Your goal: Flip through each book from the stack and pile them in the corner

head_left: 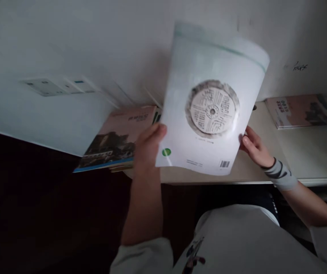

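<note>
A thin paperback book (pixel 175 95) is held up in front of me, its white back cover facing me. The cover shows a round carved disc picture, a green dot and a barcode, and the upper part bends. My left hand (pixel 149 142) grips the lower left edge, slightly blurred. At the lower right edge, my right hand (pixel 255 146) pinches the book with the thumb on the cover. Behind my left hand lies a stack of books with a pink-covered book (pixel 117 133) on top, reaching past the desk's left end.
A white desk (pixel 297 156) runs along the wall. Another pink-covered book (pixel 306 110) lies on it at the right, near the wall. Wall sockets (pixel 60 86) sit at the left, and dark handwriting (pixel 299 67) marks the wall at right.
</note>
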The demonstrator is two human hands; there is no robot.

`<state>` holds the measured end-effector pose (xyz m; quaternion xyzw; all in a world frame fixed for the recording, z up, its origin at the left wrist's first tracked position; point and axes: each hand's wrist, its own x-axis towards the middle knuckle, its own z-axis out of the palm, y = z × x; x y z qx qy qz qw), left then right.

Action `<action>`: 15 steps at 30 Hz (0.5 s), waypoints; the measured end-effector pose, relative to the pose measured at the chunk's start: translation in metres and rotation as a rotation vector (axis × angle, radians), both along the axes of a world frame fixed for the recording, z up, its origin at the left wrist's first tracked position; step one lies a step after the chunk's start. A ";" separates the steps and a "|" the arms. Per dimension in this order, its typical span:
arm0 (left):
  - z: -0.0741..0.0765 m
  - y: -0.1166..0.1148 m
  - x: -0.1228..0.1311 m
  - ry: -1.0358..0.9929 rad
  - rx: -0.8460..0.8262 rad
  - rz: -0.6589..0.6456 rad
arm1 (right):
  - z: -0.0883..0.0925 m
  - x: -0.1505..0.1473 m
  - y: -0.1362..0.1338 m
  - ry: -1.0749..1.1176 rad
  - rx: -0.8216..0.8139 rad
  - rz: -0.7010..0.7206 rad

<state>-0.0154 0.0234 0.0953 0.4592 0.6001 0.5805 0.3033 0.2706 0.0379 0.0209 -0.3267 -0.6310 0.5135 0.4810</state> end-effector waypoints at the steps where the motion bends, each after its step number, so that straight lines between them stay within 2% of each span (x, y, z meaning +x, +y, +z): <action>1: -0.018 0.001 0.001 -0.003 -0.074 -0.021 | -0.002 -0.005 0.001 0.026 -0.049 -0.022; 3: -0.047 -0.001 0.001 0.045 -0.168 -0.067 | -0.009 -0.012 0.005 0.018 -0.133 -0.090; 6: -0.072 -0.006 -0.001 0.240 -0.247 -0.181 | -0.022 -0.018 0.021 -0.167 -0.221 -0.076; 9: -0.080 -0.010 -0.008 0.421 -0.290 -0.176 | -0.029 -0.024 0.040 -0.432 -0.239 -0.008; 12: -0.083 -0.010 -0.015 0.484 -0.338 -0.129 | -0.029 -0.034 0.051 -0.581 -0.225 -0.017; 15: -0.090 -0.007 -0.020 0.524 -0.358 -0.145 | -0.029 -0.042 0.054 -0.712 -0.234 -0.017</action>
